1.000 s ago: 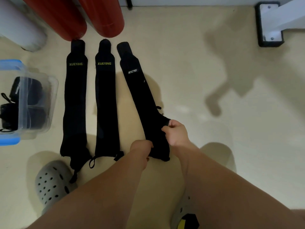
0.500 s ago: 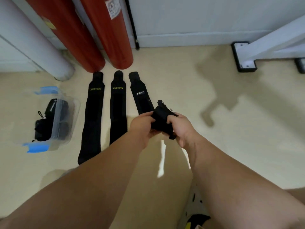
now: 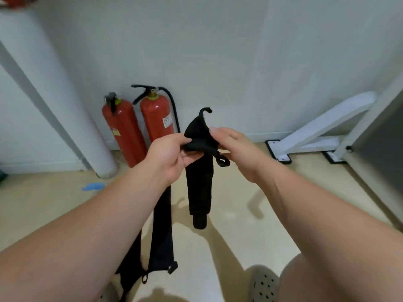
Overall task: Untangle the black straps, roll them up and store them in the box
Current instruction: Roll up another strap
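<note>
Here both hands are raised in front of the chest, holding one black strap by its upper end. The left hand has its fingers curled, pinching the bunched top of the strap between thumb and fingertips. The right hand grips the same bunch from the right side, fingers bent over the fabric. Between the two hands the strap is folded into a small hump, with a thin tab curling up at its far tip. A thin loop dangles just below the right hand. The rest of the strap hangs straight down over the beige floor; whether its narrow lower end touches the floor cannot be told.

A second strap lies flat on the floor to the left, partly under the left forearm, and a third strap shows beside it, mostly hidden. Two red fire extinguishers stand against the far wall beside a white pipe. A grey clog shows at the near right.
</note>
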